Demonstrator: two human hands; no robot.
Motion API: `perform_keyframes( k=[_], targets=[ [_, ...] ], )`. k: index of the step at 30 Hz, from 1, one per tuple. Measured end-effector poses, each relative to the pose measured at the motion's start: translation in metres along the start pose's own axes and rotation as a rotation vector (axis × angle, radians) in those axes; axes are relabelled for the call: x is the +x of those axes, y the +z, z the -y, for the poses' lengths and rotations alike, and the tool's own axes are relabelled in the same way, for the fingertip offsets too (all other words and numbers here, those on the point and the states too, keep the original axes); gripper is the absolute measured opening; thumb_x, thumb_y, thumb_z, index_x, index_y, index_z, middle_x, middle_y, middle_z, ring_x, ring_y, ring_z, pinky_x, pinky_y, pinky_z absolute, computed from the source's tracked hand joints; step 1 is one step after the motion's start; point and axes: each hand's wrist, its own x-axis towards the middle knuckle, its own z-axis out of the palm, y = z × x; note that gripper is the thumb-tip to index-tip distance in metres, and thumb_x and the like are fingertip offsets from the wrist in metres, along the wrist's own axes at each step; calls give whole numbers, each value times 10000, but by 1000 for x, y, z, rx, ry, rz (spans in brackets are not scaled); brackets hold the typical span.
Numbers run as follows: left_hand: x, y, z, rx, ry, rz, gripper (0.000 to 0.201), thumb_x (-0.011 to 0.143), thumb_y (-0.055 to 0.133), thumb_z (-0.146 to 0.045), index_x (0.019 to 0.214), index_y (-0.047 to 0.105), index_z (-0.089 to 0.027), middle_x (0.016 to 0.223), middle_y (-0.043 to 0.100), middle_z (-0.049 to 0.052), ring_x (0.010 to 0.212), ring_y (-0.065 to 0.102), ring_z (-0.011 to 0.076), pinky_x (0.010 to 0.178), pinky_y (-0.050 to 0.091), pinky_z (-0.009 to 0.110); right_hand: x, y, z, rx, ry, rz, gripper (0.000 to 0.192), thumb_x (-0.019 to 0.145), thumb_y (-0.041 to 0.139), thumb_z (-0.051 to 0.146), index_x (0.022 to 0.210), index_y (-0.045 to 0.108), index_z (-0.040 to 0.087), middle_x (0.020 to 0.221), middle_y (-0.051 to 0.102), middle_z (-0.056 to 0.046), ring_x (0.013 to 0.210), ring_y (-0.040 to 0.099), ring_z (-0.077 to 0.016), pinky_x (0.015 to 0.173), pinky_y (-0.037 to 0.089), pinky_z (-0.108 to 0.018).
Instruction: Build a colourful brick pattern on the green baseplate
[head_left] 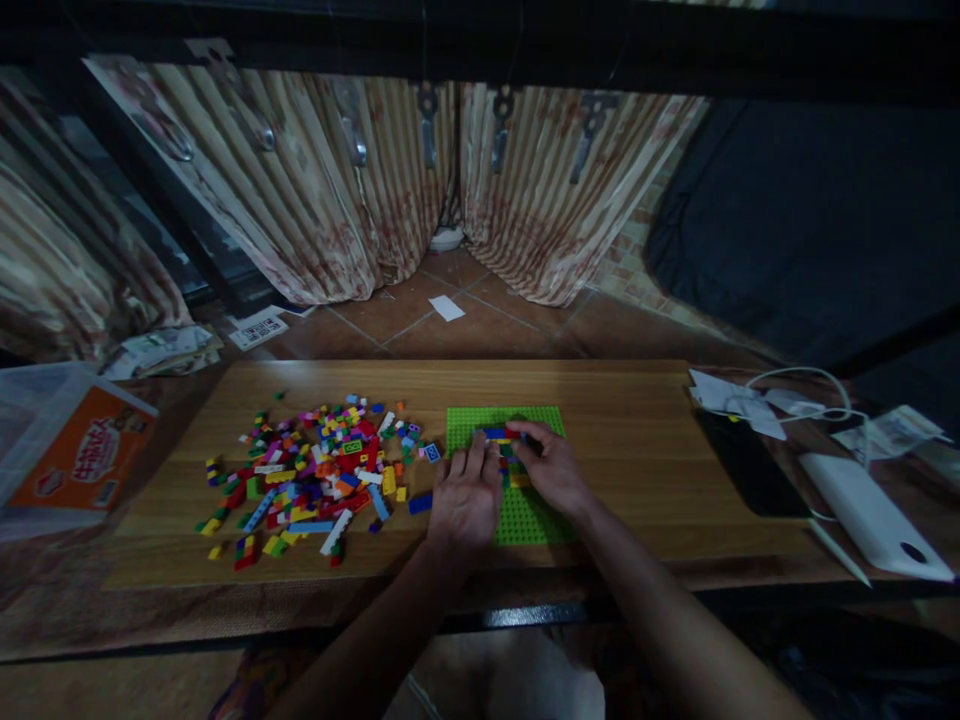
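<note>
— Where are the bricks being put together?

— On the green baseplate [517,515], which lies flat on the wooden board [637,440]. A short row of blue, red and yellow bricks [501,436] runs left to right across the plate's far half.

— And the hands?

— The left hand [465,495] rests palm-down on the plate's left edge, fingers spread flat, gripping nothing. The right hand [551,465] has its fingertips curled onto the row's right end; whether it pinches a brick cannot be told.

— Which hand is closer to the loose bricks?

— The left. The pile of bricks [315,475] lies just to its left, while the right hand sits beyond the row.
</note>
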Motion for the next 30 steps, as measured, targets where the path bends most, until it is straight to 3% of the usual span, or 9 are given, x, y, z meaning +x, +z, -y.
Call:
perform_keyframes(
  k=[18,25,30],
  targets=[
    [-4,1,-1,-105,-13,0,431,913,392,-287,1319,488,-178,1433,418,136,1043,540,301,865,452,494,-4,-6,6,-95,-31,30,343,794,573,329,1110,647,218,1115,645,-80,1035,582,-219,945,429,-417],
    [-5,-5,13,-436,-123,-165,434,935,383,-321,1333,441,-158,1406,432,132,1270,440,223,1034,411,378,2,-20,8,65,65,-223,293,795,544,357,992,672,181,1000,698,-92,916,636,-220,868,475,-409],
    [0,-19,29,-568,-187,-251,359,928,407,-267,1264,493,-174,1294,542,106,1209,505,202,1028,417,367,3,-21,14,188,59,-319,300,775,580,409,914,675,161,867,700,-74,766,633,-188,740,497,-350]
  ],
)
